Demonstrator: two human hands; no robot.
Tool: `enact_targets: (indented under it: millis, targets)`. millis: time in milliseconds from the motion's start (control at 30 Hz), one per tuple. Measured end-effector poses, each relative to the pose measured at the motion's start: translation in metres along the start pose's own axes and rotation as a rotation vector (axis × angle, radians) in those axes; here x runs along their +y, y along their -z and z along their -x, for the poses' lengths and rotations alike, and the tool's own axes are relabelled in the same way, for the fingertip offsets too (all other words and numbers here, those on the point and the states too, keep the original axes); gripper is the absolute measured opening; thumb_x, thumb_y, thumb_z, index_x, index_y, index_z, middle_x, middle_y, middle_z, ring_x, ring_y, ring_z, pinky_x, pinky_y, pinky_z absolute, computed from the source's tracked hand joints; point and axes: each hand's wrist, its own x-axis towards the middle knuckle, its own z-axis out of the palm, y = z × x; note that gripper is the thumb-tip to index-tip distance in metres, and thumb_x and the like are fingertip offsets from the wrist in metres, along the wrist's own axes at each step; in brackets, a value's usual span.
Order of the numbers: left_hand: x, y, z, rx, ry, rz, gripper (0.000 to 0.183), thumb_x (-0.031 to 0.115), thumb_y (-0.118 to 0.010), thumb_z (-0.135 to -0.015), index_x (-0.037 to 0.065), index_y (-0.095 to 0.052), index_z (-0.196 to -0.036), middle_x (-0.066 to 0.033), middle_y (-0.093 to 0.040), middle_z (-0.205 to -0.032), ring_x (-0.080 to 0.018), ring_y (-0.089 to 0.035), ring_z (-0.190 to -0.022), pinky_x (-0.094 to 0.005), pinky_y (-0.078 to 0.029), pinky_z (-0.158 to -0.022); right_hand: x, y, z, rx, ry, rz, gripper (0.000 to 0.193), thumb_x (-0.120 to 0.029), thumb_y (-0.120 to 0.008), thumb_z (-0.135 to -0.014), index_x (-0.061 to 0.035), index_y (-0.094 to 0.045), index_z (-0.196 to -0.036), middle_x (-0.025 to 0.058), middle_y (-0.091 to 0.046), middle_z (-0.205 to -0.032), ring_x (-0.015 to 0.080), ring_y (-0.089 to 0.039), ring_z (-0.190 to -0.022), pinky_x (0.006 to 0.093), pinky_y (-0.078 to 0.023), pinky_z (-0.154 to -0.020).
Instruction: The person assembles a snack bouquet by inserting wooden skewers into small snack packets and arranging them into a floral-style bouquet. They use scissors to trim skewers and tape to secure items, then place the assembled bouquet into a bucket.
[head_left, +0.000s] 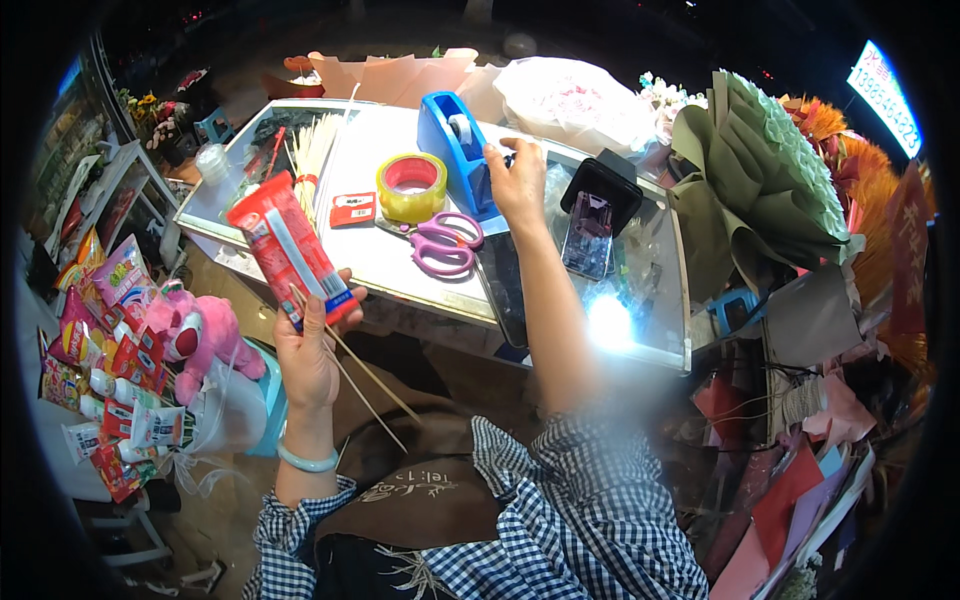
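Observation:
My left hand (310, 362) is closed around the lower end of a red snack packet (285, 245) with a blue end. Two thin wooden skewers (372, 385) stick out below the packet, beneath my fingers, pointing toward my apron. Across the table, my right hand (518, 185) reaches to the side of a blue tape dispenser (455, 155) with a roll of clear tape. Its fingers are curled at the dispenser, and what they pinch is too small to make out. Purple-handled scissors (445, 245) and a wide yellowish tape roll (411, 188) lie between my hands.
On the glass-topped table are a bundle of wooden sticks (316, 150), a small red packet (352, 209), a dark phone (503, 290) and a black box (603, 188). Wrapped bouquets (745, 170) stand right. A pink plush toy (205, 340) and several snack packets (125, 355) are at left.

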Motion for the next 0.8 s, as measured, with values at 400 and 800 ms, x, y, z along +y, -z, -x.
enact_targets:
  millis: [400, 800]
  targets:
    - [-0.004, 0.011, 0.003, -0.002, 0.02, 0.012, 0.039, 0.038, -0.045, -0.097, 0.004, -0.053, -0.113, -0.0155, -0.066, -0.094, -0.0067, -0.058, -0.06, -0.0157, -0.038, -0.04, 0.013, 0.015, -0.003, -0.248, -0.512, -0.742, 0.021, -0.014, -0.066, -0.082, 0.0044, -0.069, -0.092, 0.0103, -0.066, -0.091, 0.0172, -0.059, -0.089, 0.0263, -0.044, -0.081]
    - [-0.013, 0.001, -0.007, 0.002, 0.054, 0.077, 0.031, 0.027, -0.046, -0.098, 0.002, -0.051, -0.115, -0.0128, -0.065, -0.101, -0.0165, -0.065, -0.078, -0.0277, -0.056, -0.067, 0.05, 0.03, 0.016, -0.411, -0.23, 0.042, 0.016, -0.011, -0.064, -0.074, 0.0053, -0.067, -0.072, 0.0192, -0.063, -0.083, 0.0257, -0.062, -0.071, 0.0342, -0.047, -0.068]
